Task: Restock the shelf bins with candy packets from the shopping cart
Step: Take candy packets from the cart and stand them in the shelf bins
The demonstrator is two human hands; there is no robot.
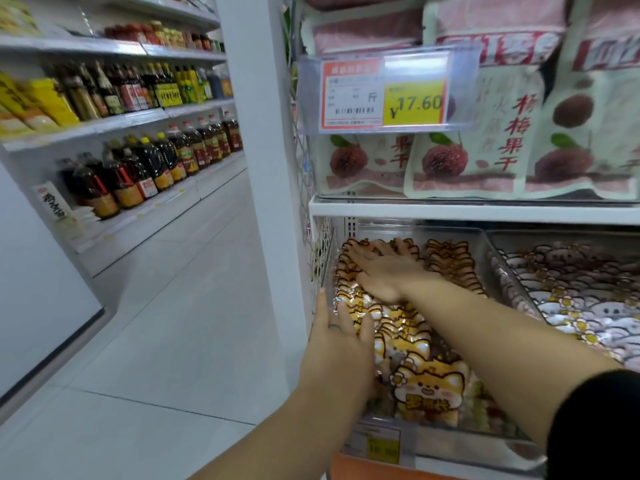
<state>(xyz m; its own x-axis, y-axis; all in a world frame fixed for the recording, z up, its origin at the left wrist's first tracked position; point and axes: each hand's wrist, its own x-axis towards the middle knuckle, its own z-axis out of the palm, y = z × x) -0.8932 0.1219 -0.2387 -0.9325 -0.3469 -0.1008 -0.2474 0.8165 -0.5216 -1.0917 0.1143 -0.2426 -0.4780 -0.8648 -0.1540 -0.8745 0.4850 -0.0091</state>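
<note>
The pale tiled floor (180, 306) of the aisle runs off to the left, past long white shelves of cooking-oil bottles (166, 157) and darker sauce bottles (114, 88) a tier above. Closer in, a white shelf post (256, 168) stands at the left edge of the unit the person faces. On its upper level hang big pouches of dried bayberry (460, 157), and a clear holder in front of them carries a red-and-yellow price label (384, 93) reading 17.60.

Under the white shelf board (485, 211) sit two clear plastic bins side by side. The left bin (483, 254) is packed with rows of orange cat-print candy packets (429, 386), and both of the person's hands are in it. The right bin (561, 235) holds pale packets with small yellow flowers (588, 306).

The right arm, in a black sleeve (599, 427), reaches deep into the left bin. Its right hand (384, 271) lies flat on the back rows, fingers spread wide. The left hand (341, 344) rests nearer the front at the bin's left wall, fingers straight and together, palm down on the packets. Neither hand grips anything. A thin ring (334, 326) shows on one left finger, and a small yellow price tag (382, 448) hangs on the bin's front, too blurred to read.
</note>
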